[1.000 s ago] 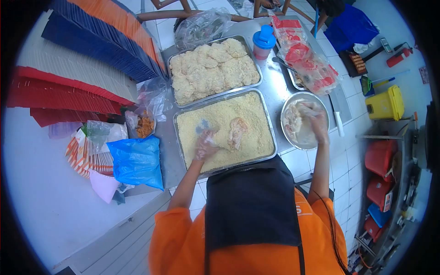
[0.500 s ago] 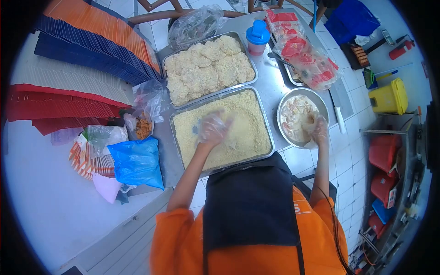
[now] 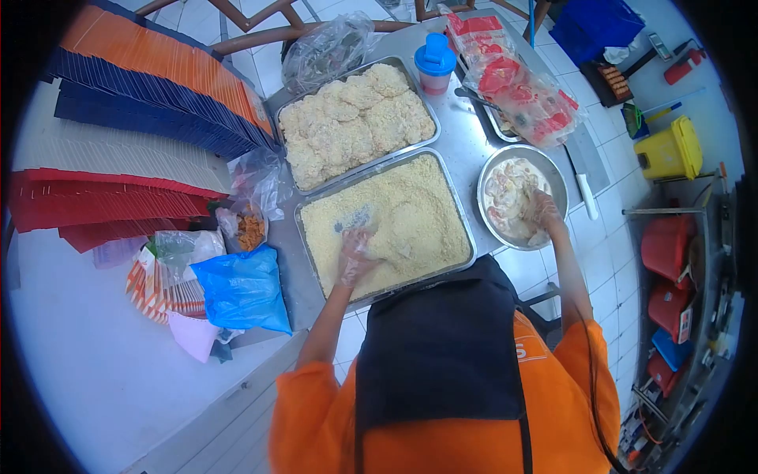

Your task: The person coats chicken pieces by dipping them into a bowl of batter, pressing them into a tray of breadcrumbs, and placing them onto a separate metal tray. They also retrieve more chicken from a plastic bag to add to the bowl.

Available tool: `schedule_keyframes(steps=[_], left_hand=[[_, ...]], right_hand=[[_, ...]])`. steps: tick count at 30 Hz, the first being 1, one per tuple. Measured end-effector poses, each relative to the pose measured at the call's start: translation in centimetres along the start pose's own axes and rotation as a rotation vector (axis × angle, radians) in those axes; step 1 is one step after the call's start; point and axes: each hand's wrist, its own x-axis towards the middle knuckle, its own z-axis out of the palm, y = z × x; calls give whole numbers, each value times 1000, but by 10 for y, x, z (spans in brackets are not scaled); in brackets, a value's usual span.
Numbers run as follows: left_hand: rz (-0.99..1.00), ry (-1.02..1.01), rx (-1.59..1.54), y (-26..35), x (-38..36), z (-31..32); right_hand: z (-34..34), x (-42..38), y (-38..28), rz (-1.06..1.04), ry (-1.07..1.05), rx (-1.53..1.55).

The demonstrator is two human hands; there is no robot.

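Note:
In a clear plastic glove, my left hand (image 3: 358,257) rests on pale yellow crumbs in a metal tray (image 3: 467,229), its fingers apart and nothing visible in them. A rounded mound of crumbs (image 3: 418,225) lies just right of it. My right hand (image 3: 543,213), also gloved, reaches into a round metal bowl (image 3: 561,175) of raw pieces in whitish liquid (image 3: 505,186); its fingertips are partly sunk and hidden among the pieces. Behind the crumb tray, a second metal tray (image 3: 433,126) holds several crumb-coated pieces (image 3: 347,118).
A blue-lidded cup (image 3: 435,65), red-and-white plastic packaging (image 3: 509,79) and a white-handled knife (image 3: 586,196) lie at the back and right. To the left are a blue bag (image 3: 243,288), a bag of brown bits (image 3: 250,231) and stacked folded cartons (image 3: 118,189).
My left hand has moved toward the near left of the crumb tray, exposing a bare patch and a mound. My right hand has moved slightly deeper into the bowl. The view has shifted slightly.

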Motion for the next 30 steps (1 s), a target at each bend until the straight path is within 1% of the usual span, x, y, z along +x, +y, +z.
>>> schedule_keyframes(steps=[1,2,3,4,5,7,8,10,11,12,13,14,15,16,17,18,19,20,21,22,23,24,25,26,28,30], left_hand=[[92,156,-18,-4,0,3],[94,156,-22,-5,-4,7],[-46,64,-117,7,-1,-6],[-186,-30,-210,20,4,-20],[-184,-31,-210,36,10,-32],[-459,-243,-131,70,24,-51],[-459,-245,-129,84,29,-57],[-534,-158,-135,103,38,-63],[-530,-160,-134,104,40,-61],[-472,-55,-199,104,43,-59],[-412,50,-263,105,47,-57],[-410,47,-263,106,53,-54],[-398,94,-299,109,61,-52],[-385,140,-335,111,70,-49],[-380,137,-336,108,78,-37],[-338,120,-224,99,84,-17],[-296,103,-111,94,91,-2],[-295,100,-112,95,99,7],[-250,57,67,98,107,13],[-205,13,246,100,111,18],[-207,9,246,101,113,21],[-224,-61,234,103,117,23],[-240,-132,220,107,121,23],[-236,-138,216,110,124,21],[-233,-227,335,119,124,7],[-202,-246,342,121,124,5]], right_hand=[[-1,1,1,46,-11,14],[-2,1,3,91,-22,29],[-23,-7,-12,93,-20,27],[-71,-24,-49,105,-41,96],[-104,-35,-71,117,-62,167],[-113,-39,-72,138,-100,155],[-117,-41,-72,158,-136,141],[-133,-51,-83,159,-110,156],[-137,-54,-86,163,-82,169],[-137,-55,-84,167,-81,170],[-137,-53,-82,205,-99,316],[-137,-52,-80,240,-118,462],[-129,-52,-74,243,-118,464],[-118,-52,-66,225,-24,705],[-109,-51,-57,204,75,943],[-118,-56,-61,209,79,943],[-138,-65,-76,152,135,816],[-149,-70,-86,94,187,688],[-149,-71,-86,96,183,688],[-148,-70,-85,141,159,788],[-148,-68,-84,187,136,888],[-150,-67,-88,190,134,889],[-156,-69,-95,239,126,995],[-162,-69,-101,290,121,1099],[-175,-71,-111,281,116,1149],[-172,-72,-107,248,101,1242]])
